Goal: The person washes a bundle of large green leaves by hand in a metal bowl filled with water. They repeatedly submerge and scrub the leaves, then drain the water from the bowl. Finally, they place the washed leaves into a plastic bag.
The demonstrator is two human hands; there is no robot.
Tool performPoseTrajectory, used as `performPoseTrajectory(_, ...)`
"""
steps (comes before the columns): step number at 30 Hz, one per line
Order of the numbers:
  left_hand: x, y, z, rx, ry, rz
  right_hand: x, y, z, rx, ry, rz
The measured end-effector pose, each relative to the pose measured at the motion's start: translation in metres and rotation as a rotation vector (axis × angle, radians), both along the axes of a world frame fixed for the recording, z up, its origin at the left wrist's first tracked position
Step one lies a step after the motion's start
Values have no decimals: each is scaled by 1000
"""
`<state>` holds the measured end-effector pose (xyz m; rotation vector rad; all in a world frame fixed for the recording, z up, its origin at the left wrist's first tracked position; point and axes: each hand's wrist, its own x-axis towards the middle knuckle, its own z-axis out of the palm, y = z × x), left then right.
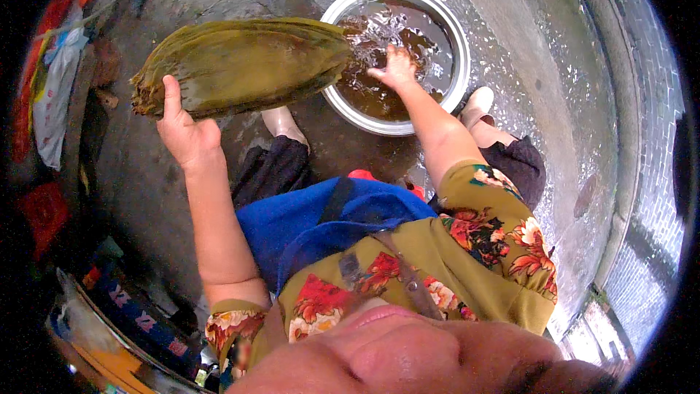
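Note:
My left hand (188, 131) grips the stem end of a thick bundle of long, broad olive-green leaves (246, 68), its thumb lying on top. The bundle looks wet and is held flat, its tapered tips reaching over the left rim of a round, pale metal basin (462, 74). Brownish water (377, 101) fills much of the basin. Inside it, my right hand (399, 67) is palm down with thumb and fingers spread. The fingertips dip into rippling, splashing water, and nothing shows in their grasp.
My pale rubber shoes (480, 101) stand on either side of the basin on wet concrete floor (525, 33). Plastic bags (60, 93) and red items line the left. A paved brick strip (640, 65) runs beyond a kerb at right. Something red (362, 174) shows below my blue apron (328, 213).

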<state>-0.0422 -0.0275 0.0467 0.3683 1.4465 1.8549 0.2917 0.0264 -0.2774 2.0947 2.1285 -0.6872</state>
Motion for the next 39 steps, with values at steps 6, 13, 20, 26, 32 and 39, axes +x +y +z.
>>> performPoseTrajectory(6, -6, 12, -3, -15, -63, -115, -56, -28, -21, -136, -144, 346)
performPoseTrajectory(13, 8, 13, 5, -19, 56, -60, -7, -39, 56, -79, 68, 668)
performPoseTrajectory(20, 14, 10, 12, -41, 21, -45, 30, -41, 3, 191, 7, -316)
performPoseTrajectory(26, 14, 18, 0, -41, 5, -84, 4, -24, -18, 30, 253, -1447)
performPoseTrajectory(32, 16, 17, 5, -43, 36, -59, -20, -28, -25, -8, 1215, -1986)
performPoseTrajectory(39, 11, 19, -3, -42, 49, -107, 9, -30, -76, -306, 1526, -1693)
